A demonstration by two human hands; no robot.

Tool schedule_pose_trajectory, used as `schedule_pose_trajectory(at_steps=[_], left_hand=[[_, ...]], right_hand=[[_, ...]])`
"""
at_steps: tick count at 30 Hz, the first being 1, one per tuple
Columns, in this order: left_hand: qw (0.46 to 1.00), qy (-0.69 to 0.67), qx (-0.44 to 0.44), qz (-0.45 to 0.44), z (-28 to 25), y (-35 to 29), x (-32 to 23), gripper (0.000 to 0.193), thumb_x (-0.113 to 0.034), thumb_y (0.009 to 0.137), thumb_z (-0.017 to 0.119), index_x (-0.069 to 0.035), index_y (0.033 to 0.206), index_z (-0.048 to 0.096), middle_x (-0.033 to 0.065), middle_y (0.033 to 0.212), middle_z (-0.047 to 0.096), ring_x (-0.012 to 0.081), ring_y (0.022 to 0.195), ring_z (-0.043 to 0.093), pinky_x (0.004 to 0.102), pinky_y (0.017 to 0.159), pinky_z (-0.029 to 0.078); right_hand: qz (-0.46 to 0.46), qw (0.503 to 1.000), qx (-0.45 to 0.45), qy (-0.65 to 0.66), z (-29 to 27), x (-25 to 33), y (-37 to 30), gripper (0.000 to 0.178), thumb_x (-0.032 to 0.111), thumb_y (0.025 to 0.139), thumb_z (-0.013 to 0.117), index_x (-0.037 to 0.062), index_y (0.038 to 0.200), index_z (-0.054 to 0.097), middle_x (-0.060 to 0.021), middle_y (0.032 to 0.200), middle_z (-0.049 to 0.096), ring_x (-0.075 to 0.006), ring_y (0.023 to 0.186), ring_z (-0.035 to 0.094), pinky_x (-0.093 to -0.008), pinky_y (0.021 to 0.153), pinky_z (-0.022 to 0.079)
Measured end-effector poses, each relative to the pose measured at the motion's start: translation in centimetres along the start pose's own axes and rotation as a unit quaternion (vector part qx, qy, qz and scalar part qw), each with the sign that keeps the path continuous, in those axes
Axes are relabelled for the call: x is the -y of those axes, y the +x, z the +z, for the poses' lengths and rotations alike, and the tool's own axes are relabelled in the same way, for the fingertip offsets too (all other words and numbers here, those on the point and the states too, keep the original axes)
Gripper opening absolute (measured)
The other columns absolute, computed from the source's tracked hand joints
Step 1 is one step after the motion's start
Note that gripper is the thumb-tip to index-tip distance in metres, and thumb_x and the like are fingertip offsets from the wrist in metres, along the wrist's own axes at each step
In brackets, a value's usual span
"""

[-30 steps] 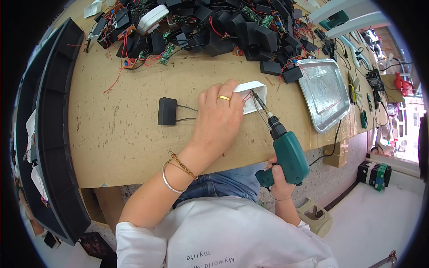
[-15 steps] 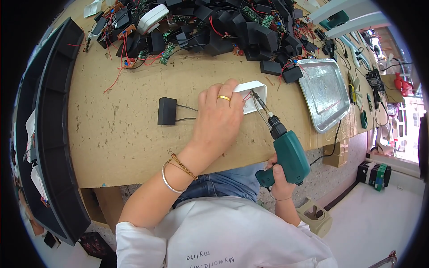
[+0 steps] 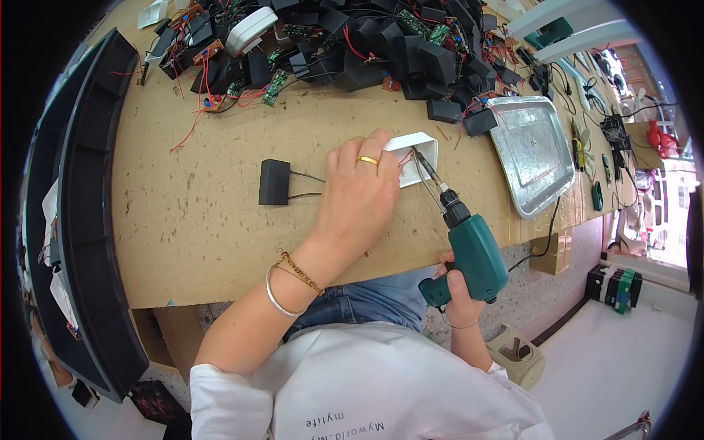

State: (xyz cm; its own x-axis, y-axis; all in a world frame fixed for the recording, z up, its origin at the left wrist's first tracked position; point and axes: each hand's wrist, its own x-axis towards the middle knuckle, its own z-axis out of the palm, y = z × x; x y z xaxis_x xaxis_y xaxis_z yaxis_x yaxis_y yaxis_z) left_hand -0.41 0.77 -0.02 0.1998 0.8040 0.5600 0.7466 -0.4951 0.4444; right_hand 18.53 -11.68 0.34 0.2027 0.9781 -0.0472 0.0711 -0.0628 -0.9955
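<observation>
My left hand point(image 3: 359, 180) is closed on a white plastic housing point(image 3: 421, 141), an open shell with red wires inside. My right hand point(image 3: 460, 295) grips the handle of a green soldering gun point(image 3: 478, 257) with its fingers wrapped round it. The gun's metal tip reaches into the housing, beside a thin feed tube. Left of my left hand lies a black rectangular box point(image 3: 274, 182). Two dark leads run from it toward that hand and pass out of sight beneath it. My left fingertips are partly hidden by the hand itself.
A heap of black boxes point(image 3: 359, 70), circuit boards and red wires covers the table's far side. To the right lies a shiny metal tray point(image 3: 535, 158), with pliers point(image 3: 583, 150) beyond it. A long black bin point(image 3: 92, 213) stands along the left edge. The gun's cord trails right.
</observation>
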Motion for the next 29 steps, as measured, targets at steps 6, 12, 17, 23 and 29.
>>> schedule_pose_trajectory(at_steps=[6, 12, 17, 23, 29], left_hand=[[1.000, 0.010, 0.006, 0.004, 0.0, -0.1, 0.1, 0.016, -0.009, 0.082, 0.064, -0.001, 0.091, 0.052, 0.0140, 0.117, 0.052, 0.0313, 0.098, 0.052, 0.0425, 0.084, 0.041], [1.000, 0.012, 0.003, 0.005, 0.0, -0.1, 0.1, 0.016, -0.009, 0.082, 0.063, -0.001, 0.090, 0.053, 0.0141, 0.117, 0.053, 0.0312, 0.098, 0.051, 0.0425, 0.084, 0.041], [1.000, 0.001, 0.000, -0.002, 0.0, 0.0, 0.0, 0.018, -0.007, 0.081, 0.067, -0.003, 0.089, 0.051, 0.0134, 0.117, 0.053, 0.0323, 0.097, 0.052, 0.0431, 0.083, 0.041], [1.000, -0.003, -0.001, -0.003, 0.0, 0.0, 0.0, 0.017, -0.006, 0.081, 0.067, -0.003, 0.089, 0.052, 0.0136, 0.117, 0.053, 0.0324, 0.098, 0.052, 0.0430, 0.084, 0.041], [1.000, 0.008, 0.011, 0.011, 0.1, -0.1, 0.2, 0.017, -0.011, 0.083, 0.061, 0.000, 0.093, 0.054, 0.0153, 0.118, 0.051, 0.0301, 0.099, 0.051, 0.0424, 0.084, 0.040]], right_hand=[[0.005, 1.000, 0.026, -0.004, -0.9, -0.5, -0.1, 0.026, 0.012, 0.086, 0.067, 0.0001, 0.108, 0.061, -0.0068, 0.098, 0.065, -0.0148, 0.086, 0.060, -0.0294, 0.078, 0.048], [0.002, 1.000, 0.019, 0.010, -0.8, -0.8, -0.1, 0.032, 0.014, 0.086, 0.067, -0.0004, 0.113, 0.060, -0.0092, 0.102, 0.065, -0.0148, 0.085, 0.060, -0.0298, 0.078, 0.049], [0.005, 0.999, 0.018, 0.046, -0.7, -0.6, -0.3, 0.039, 0.017, 0.086, 0.068, -0.0014, 0.118, 0.057, -0.0115, 0.106, 0.064, -0.0156, 0.085, 0.060, -0.0302, 0.077, 0.050], [-0.026, 0.999, -0.014, 0.014, -0.4, -1.0, -0.3, 0.049, 0.037, 0.082, 0.067, -0.0046, 0.106, 0.058, -0.0135, 0.096, 0.059, -0.0181, 0.077, 0.057, -0.0308, 0.066, 0.050], [-0.031, 0.998, 0.001, 0.046, -0.7, -1.5, -0.2, 0.054, 0.043, 0.081, 0.067, -0.0046, 0.105, 0.058, -0.0136, 0.100, 0.055, -0.0188, 0.079, 0.057, -0.0313, 0.066, 0.051]])
